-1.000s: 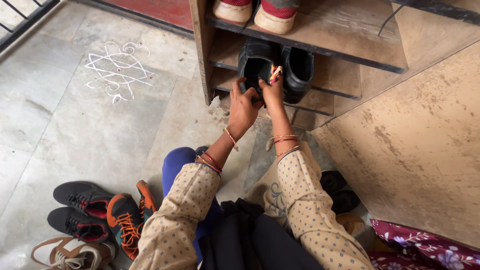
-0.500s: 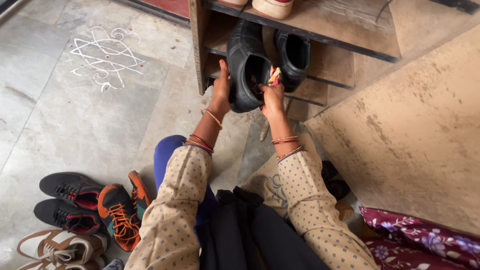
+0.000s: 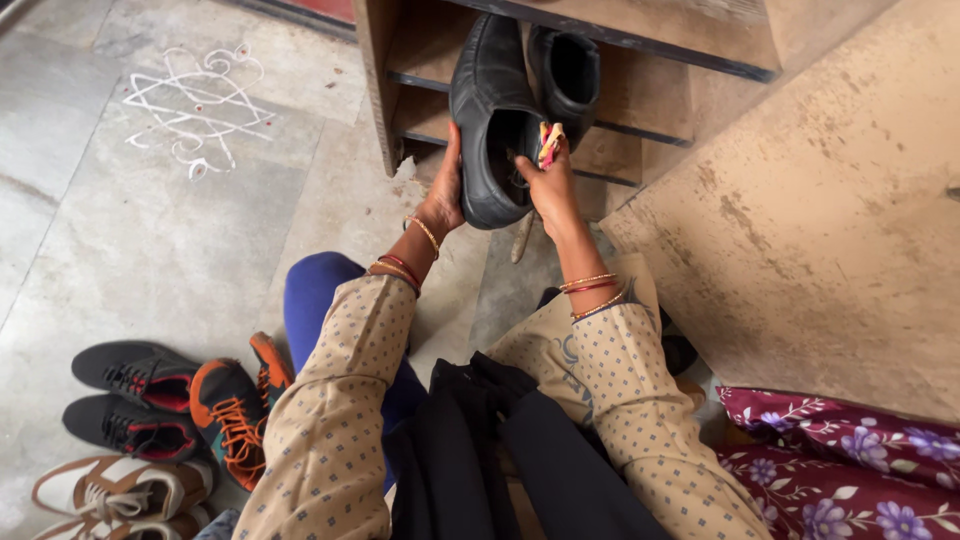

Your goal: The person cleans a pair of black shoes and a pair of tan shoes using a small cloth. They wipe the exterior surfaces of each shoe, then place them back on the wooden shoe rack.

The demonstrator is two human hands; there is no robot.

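Black leather shoe point(image 3: 490, 120) is tilted up at the front of the wooden shoe rack point(image 3: 378, 70), beside its pair point(image 3: 567, 70). My left hand point(image 3: 445, 190) cups its heel; my right hand point(image 3: 548, 180) pinches a folded cloth point(image 3: 549, 143) at the opening. Wiping step; next needs firm strokes, steady grip.

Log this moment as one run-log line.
left hand: holds black shoe | right hand: cloth at shoe opening | second black shoe: on rack shelf
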